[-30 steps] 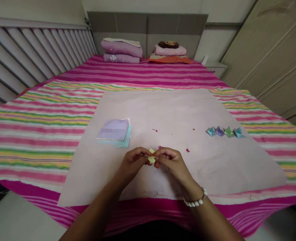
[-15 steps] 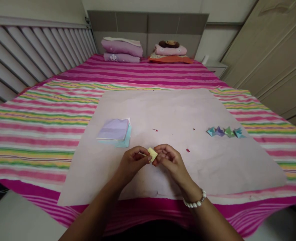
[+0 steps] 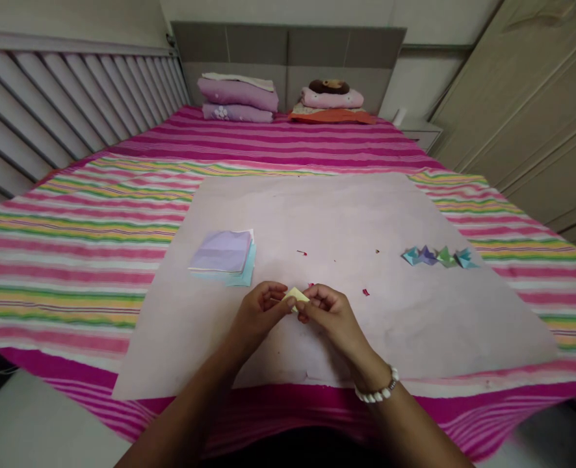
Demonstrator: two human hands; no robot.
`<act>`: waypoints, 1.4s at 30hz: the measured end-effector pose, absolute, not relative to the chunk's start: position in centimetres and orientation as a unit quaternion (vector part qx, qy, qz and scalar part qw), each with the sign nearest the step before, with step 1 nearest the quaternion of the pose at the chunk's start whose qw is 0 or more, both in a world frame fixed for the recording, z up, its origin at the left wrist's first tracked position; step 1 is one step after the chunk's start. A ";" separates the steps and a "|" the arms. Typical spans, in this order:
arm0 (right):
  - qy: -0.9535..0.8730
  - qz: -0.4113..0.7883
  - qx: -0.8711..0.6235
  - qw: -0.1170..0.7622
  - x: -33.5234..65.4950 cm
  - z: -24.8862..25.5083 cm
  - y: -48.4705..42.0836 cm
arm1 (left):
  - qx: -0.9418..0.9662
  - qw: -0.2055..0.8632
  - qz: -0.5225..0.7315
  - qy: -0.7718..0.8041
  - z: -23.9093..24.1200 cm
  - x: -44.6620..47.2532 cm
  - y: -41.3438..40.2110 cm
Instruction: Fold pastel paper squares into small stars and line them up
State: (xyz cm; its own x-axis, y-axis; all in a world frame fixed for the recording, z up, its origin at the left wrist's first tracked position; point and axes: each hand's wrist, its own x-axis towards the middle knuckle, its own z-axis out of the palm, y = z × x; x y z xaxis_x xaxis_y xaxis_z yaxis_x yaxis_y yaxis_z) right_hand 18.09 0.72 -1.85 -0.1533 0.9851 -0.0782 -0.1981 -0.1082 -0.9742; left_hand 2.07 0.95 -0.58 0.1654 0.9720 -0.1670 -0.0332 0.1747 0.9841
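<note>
A small folded piece of yellow paper (image 3: 296, 294) is pinched between my two hands, above the near middle of a large pale sheet (image 3: 278, 351). My left hand (image 3: 261, 313) grips its left side, thumb in front and fingers behind. On the opposite side my right hand (image 3: 331, 313) holds it in the same way; a white bead bracelet (image 3: 376, 394) is on that wrist. Left of the hands lies a stack of square papers (image 3: 222, 252), lilac on top and light blue below. Several small folded paper shapes (image 3: 437, 256) in blue, purple and green stand in a row at the right.
Tiny red scraps (image 3: 365, 292) and a small red-tipped item (image 3: 302, 253) lie on the sheet beyond my hands. The sheet rests on a striped bedspread (image 3: 73, 260). Folded bedding (image 3: 239, 94) is stacked by the headboard (image 3: 288, 52); a slatted rail (image 3: 83, 97) runs along the left.
The yellow paper has turned slightly between my fingers and now shows a wider, flatter point upward. Both hands have shifted only a little; a red scrap now shows behind my right fingers.
</note>
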 end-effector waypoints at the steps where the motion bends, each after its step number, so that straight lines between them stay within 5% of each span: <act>1: -0.458 0.606 -0.430 0.487 18.0 -1.8 0.7 | 0.495 0.593 0.416 0.480 -0.6 2.0 1.0; 23: -0.416 0.598 -0.444 0.522 17.7 -2.2 0.9 | 0.523 0.550 0.454 0.467 -1.0 2.0 1.1; 32: -0.399 0.598 -0.428 0.548 17.6 -1.9 0.9 | 0.678 0.401 0.463 0.408 -0.9 1.8 0.9; 42: -0.434 0.587 -0.417 0.542 18.0 -2.2 0.6 | 0.646 0.419 0.443 0.459 -1.0 1.4 1.0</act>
State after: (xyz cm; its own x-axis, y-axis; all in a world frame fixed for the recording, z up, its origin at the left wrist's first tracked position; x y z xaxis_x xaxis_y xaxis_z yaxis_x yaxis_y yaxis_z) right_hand 17.96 0.57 -2.24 -0.0651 0.9977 -0.0186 -0.2741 -0.0358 -0.9610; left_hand 1.40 0.98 -0.98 0.1865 0.9641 0.1889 0.2215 -0.2286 0.9480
